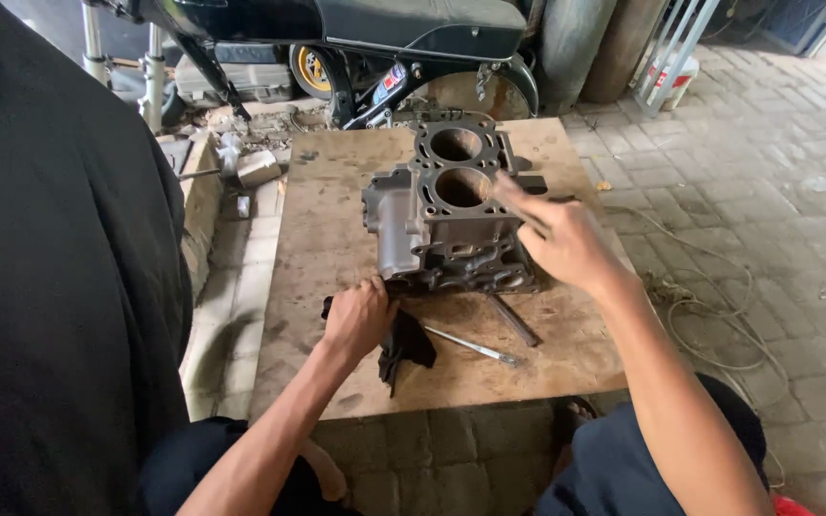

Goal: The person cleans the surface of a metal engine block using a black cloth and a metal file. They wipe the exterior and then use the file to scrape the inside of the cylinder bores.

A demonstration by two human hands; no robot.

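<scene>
At frame centre, a black rag is gripped by the left hand against the two-bore engine cylinder block, which is steadied by the spread-fingered right hand.

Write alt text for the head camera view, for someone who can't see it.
A person's right hand reaches over a grey two-bore engine block on a wooden board, while the left hand presses a black rag beside it. A metal tool lies on the board; a motorcycle stands behind, on brick paving.
</scene>
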